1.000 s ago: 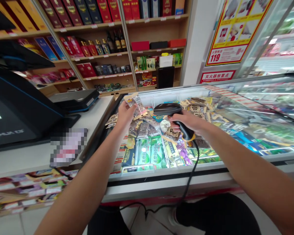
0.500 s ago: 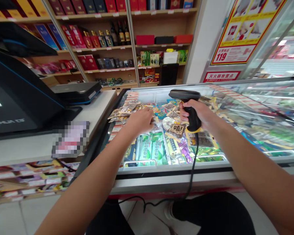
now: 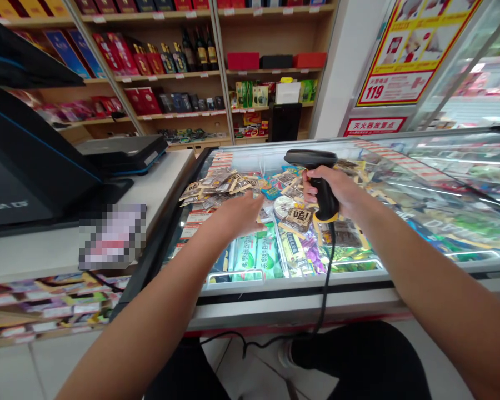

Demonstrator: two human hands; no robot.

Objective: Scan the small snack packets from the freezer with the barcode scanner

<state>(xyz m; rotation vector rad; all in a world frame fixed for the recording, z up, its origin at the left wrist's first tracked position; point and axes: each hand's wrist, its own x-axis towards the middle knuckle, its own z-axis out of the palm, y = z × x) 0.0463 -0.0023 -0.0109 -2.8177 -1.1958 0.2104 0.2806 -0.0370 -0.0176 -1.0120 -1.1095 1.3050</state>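
Note:
My right hand (image 3: pixel 337 191) is wrapped round the grip of a black barcode scanner (image 3: pixel 316 172), held upright above the freezer's glass lid (image 3: pixel 420 183). Its black cable (image 3: pixel 325 278) hangs down over the freezer's front edge. My left hand (image 3: pixel 237 214) lies palm down on a heap of small snack packets (image 3: pixel 216 186) spread over the lid. Its fingers are stretched towards the packets in the middle, and I see nothing gripped in them. A packet with a large black character (image 3: pixel 302 216) lies just below the scanner.
A black till screen (image 3: pixel 29 166) and a flat black device (image 3: pixel 123 153) stand on the white counter (image 3: pixel 162 189) to the left. Shelves of boxes and bottles (image 3: pixel 170 55) fill the back wall. Ice-cream packs (image 3: pixel 254 253) show through the glass. A red and yellow poster (image 3: pixel 404 50) hangs at right.
My left hand held a packet up beside the scanner, then lowered onto the heap and let it go. The scanner has turned from pointing left to upright.

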